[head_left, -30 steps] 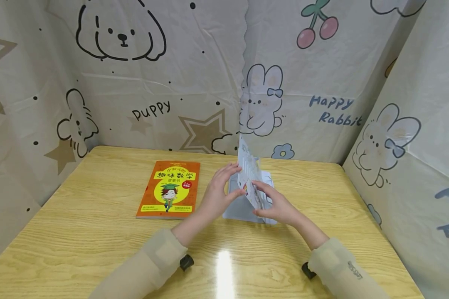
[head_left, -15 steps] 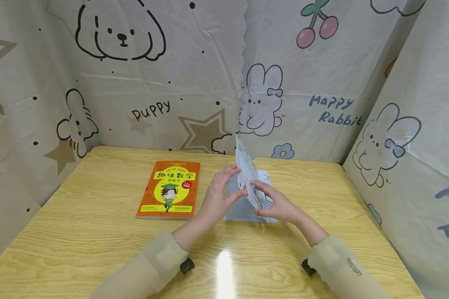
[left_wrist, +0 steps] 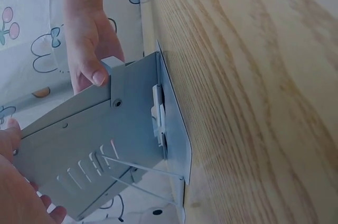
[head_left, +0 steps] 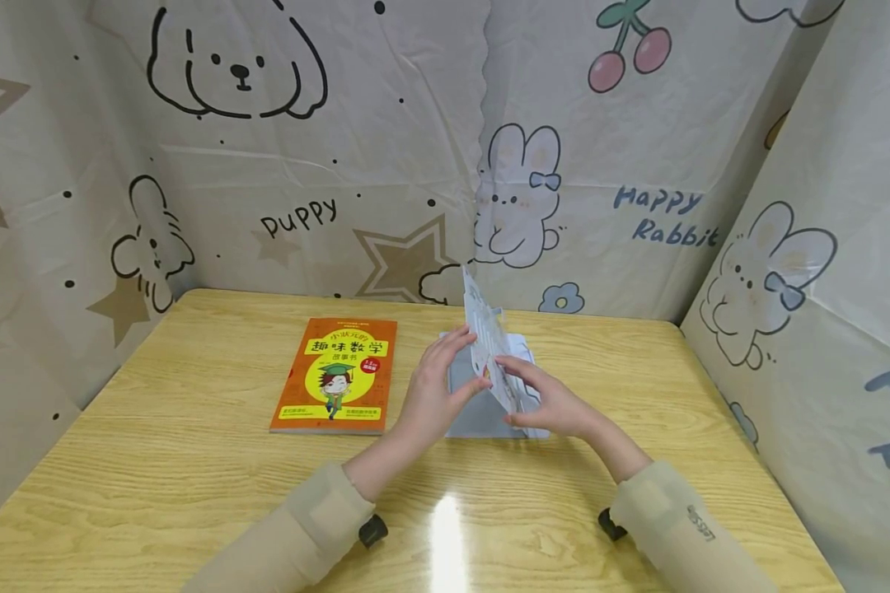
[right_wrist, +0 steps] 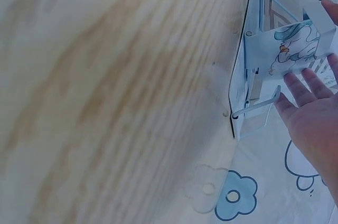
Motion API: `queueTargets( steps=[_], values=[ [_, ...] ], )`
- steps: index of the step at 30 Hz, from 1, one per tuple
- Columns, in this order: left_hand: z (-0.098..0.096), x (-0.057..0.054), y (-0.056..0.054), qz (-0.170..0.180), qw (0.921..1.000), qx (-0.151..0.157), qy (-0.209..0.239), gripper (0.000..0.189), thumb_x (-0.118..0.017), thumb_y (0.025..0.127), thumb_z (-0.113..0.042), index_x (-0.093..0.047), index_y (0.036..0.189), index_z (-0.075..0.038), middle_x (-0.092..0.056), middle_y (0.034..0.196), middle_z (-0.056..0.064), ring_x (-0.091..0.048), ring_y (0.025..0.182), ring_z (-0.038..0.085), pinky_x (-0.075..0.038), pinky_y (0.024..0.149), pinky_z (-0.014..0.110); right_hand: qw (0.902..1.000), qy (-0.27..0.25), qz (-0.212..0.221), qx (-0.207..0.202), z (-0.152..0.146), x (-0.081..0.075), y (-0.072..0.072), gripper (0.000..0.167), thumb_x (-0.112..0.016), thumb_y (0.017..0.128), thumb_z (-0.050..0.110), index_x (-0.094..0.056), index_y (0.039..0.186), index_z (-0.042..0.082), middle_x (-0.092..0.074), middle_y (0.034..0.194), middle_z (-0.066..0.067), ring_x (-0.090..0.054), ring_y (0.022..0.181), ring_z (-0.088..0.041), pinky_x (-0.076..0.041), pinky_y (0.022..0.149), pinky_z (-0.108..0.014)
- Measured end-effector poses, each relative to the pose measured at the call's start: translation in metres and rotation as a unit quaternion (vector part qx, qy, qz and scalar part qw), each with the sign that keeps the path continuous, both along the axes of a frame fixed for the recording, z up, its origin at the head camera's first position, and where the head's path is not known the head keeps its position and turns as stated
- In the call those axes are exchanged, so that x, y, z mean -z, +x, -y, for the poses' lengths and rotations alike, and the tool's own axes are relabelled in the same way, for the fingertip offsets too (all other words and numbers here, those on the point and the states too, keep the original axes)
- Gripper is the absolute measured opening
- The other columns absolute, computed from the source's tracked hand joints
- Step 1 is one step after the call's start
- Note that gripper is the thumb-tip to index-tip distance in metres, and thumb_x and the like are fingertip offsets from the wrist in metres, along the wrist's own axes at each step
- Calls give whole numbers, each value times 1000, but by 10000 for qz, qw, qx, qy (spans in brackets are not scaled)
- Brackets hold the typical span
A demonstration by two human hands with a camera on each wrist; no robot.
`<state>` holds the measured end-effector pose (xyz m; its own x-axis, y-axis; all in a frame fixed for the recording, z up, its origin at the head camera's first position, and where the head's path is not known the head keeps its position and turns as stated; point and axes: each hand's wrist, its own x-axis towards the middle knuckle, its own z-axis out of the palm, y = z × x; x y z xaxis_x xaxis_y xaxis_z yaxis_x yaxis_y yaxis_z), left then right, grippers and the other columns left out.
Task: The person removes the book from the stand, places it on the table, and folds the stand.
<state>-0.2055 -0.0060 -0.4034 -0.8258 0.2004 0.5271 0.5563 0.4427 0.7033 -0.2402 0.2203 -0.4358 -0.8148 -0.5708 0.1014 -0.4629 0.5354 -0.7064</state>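
Observation:
A pale metal book stand (head_left: 482, 416) rests on the wooden table, its flat base down and its slotted back panel (left_wrist: 95, 145) raised steeply. My left hand (head_left: 433, 383) grips the panel from the left, fingertips and thumb at its edge. From the right, my right hand (head_left: 552, 403) holds the panel, index finger high and thumb low by its printed front. Thin wire legs (left_wrist: 142, 168) run between panel and base in the left wrist view. A white clip (left_wrist: 158, 117) sits near the hinge. Right-hand fingers (right_wrist: 298, 91) lie beside a cartoon print in the right wrist view.
An orange children's maths book (head_left: 335, 375) lies flat left of the stand, cover up. Behind the table (head_left: 193, 461) hangs a cloth (head_left: 386, 148) printed with rabbits, stars and a puppy, which also closes in both sides.
The back panel's top has shifted slightly left, and the base has moved a little away from me. Both hands keep their places on the stand. The book has not moved.

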Motion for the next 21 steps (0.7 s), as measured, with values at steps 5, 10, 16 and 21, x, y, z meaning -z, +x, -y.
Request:
queueTargets(
  steps=[5, 10, 16, 21],
  values=[
    [1, 1, -1, -90, 9999, 18, -65, 62, -74, 79, -30, -51, 133, -9, -44, 145, 5, -36, 135, 25, -33, 109, 45, 9999, 56, -96, -4, -1, -1, 1, 84, -76, 80, 18, -28, 148, 19, -30, 151, -11, -34, 135, -37, -32, 106, -58],
    [6, 2, -3, 30, 9999, 136, -47, 61, -72, 80, -31, -52, 134, -12, -43, 145, 4, -37, 135, 23, -35, 108, 44, 9995, 104, -259, 164, 4, -5, 7, 82, -75, 80, 23, -29, 148, 21, -35, 149, -10, -43, 128, -37, -39, 101, -56],
    [14, 4, -8, 70, 9992, 379, 64, 62, -72, 81, -25, -48, 138, -15, -45, 144, -1, -40, 134, 20, -37, 107, 40, 9980, 0, -498, 398, 17, -17, 17, 78, -73, 82, 24, -31, 147, 24, -38, 147, -11, -46, 126, -38, -45, 95, -56],
    [21, 8, -13, 207, 9986, 454, 196, 60, -70, 84, -19, -47, 139, -17, -48, 141, -1, -45, 129, 21, -42, 103, 39, 9968, -123, -637, 473, 29, -29, 22, 78, -73, 82, 23, -30, 147, 26, -38, 147, -10, -47, 125, -36, -53, 86, -46]
  ],
)
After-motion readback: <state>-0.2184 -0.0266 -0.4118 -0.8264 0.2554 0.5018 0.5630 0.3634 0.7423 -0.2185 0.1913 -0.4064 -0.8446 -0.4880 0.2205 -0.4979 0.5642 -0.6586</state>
